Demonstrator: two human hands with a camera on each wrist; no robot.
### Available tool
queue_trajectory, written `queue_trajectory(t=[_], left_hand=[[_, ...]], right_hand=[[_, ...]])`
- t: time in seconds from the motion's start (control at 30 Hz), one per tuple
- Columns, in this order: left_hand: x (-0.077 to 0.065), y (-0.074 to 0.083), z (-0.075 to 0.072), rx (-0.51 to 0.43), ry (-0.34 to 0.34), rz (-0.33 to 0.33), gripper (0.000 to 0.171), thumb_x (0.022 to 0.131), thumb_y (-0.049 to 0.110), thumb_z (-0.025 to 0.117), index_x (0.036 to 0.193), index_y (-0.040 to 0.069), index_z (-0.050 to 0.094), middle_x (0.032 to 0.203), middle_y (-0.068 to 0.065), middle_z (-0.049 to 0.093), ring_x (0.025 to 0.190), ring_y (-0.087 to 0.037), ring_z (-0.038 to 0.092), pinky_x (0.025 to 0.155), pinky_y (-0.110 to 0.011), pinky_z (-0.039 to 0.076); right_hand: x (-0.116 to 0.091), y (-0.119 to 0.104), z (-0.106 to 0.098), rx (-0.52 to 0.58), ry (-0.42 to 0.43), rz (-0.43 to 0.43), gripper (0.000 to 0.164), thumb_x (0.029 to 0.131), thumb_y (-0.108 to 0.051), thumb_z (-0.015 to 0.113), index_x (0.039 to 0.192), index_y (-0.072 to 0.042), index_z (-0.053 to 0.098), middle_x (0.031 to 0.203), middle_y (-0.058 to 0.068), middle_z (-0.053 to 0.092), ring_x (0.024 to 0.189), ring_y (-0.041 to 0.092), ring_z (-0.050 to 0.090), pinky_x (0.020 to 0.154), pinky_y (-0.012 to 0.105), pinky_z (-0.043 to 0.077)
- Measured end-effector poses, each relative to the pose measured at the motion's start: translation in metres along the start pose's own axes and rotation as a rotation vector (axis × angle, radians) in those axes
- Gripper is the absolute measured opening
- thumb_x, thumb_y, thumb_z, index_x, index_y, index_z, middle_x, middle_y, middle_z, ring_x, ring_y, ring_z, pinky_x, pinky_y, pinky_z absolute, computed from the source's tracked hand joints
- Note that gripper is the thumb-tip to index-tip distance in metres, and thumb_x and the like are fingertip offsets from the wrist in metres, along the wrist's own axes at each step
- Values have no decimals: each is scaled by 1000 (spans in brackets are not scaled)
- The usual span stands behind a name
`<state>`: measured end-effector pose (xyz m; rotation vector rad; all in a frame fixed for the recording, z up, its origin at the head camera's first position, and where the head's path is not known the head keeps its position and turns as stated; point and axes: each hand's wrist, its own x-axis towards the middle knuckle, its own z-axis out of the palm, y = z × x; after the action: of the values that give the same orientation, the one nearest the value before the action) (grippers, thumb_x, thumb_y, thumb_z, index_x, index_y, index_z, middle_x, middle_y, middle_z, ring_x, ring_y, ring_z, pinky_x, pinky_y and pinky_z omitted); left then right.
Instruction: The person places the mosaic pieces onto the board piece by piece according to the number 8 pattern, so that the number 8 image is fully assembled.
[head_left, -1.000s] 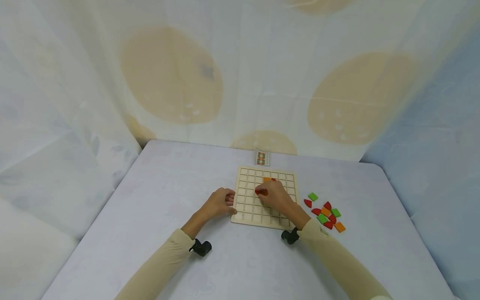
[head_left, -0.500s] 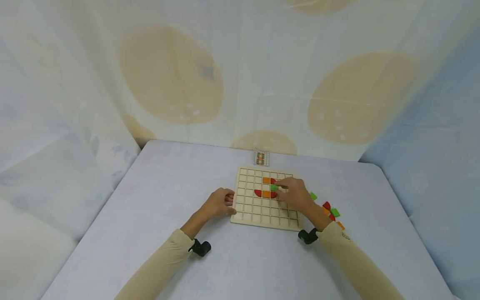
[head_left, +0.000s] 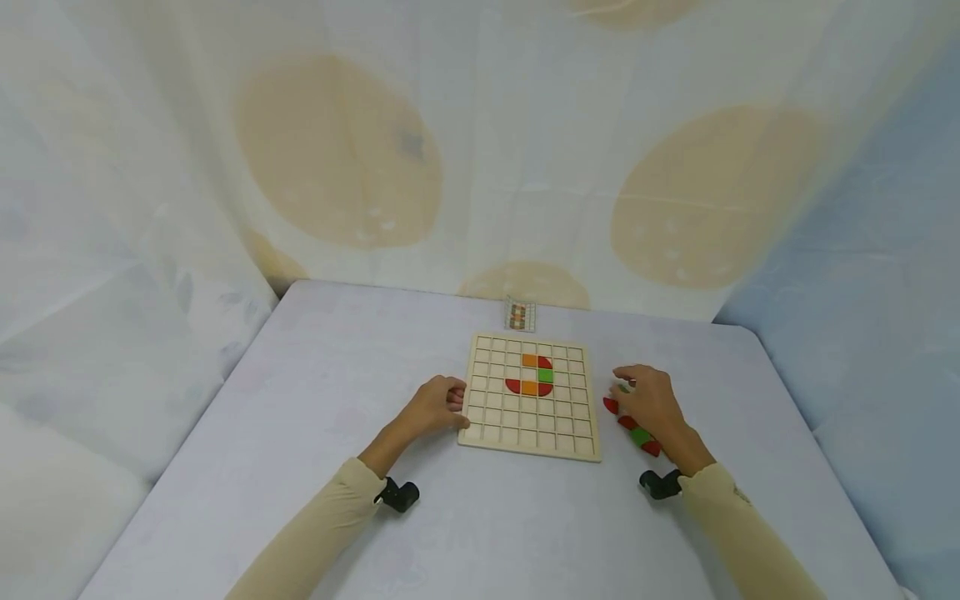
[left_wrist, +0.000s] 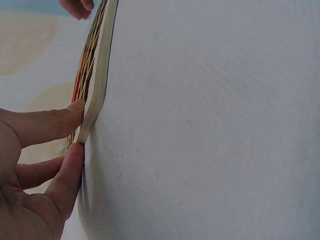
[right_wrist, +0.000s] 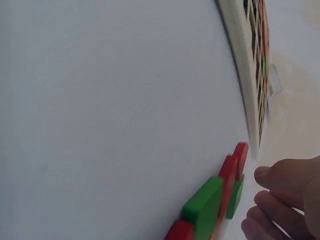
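Note:
A wooden grid board (head_left: 491,414) lies mid-table. Set in its squares are an orange square (head_left: 529,361), a red quarter-round (head_left: 544,362) and a green square (head_left: 545,376), with another orange square (head_left: 529,388) between two red quarter-rounds below. My left hand (head_left: 432,406) holds the board's left edge between thumb and fingers, as the left wrist view shows. Right of the board, my right hand (head_left: 651,404) hovers over loose pieces, nothing between its fingers. Beneath it show a red piece (right_wrist: 241,159) and a green square (right_wrist: 205,205); the hand hides others.
A small card (head_left: 520,316) printed with a coloured pattern lies behind the board, near the table's back edge. Patterned curtains (head_left: 480,167) hang around the table. Each wrist wears a black camera (head_left: 660,484).
My right hand has let go of a red quarter-round on the board's grid and moved right to the loose pieces. My left hand stays at the board's edge.

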<state>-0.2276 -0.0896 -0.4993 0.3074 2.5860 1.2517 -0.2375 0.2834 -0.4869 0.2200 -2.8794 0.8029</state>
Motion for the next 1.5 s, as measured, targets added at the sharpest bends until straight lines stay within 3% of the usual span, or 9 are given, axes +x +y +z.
queue_trajectory(t=[0.2,0.5,0.93,1.2,1.5], left_hand=[[0,0,0,18,-1,-6,63,71,5,86,126,-6,56,100,-6,56,90,-16,57,80,-23,52],[0,1,0,-2,5,-3,63,70,3,86,125,-6,56,100,-7,56,91,-17,58,80,-23,53],[1,-1,1,24,5,0,63,71,6,87,125,-5,57,99,-5,56,90,-16,57,79,-23,52],[2,-2,0,33,2,-9,63,71,6,87,125,-4,57,99,-4,56,90,-15,56,80,-24,51],[1,1,0,30,-4,-8,63,71,5,86,125,-5,57,100,-5,56,90,-16,56,80,-24,52]], right_hand=[[-5,11,1,-4,-41,7,32,87,-6,70,115,8,66,111,23,67,103,38,62,87,52,52],[-5,14,-4,-1,-62,-87,36,83,0,72,118,7,66,114,22,66,105,39,62,87,51,52],[-6,13,-3,14,-78,-37,32,86,-1,71,116,7,66,114,22,66,104,37,62,86,49,53],[5,-5,0,71,-57,-98,33,86,-2,69,117,7,66,112,21,66,103,36,63,87,50,53],[25,-41,23,135,-89,-160,31,85,-1,71,116,5,68,112,17,67,101,31,65,86,44,55]])
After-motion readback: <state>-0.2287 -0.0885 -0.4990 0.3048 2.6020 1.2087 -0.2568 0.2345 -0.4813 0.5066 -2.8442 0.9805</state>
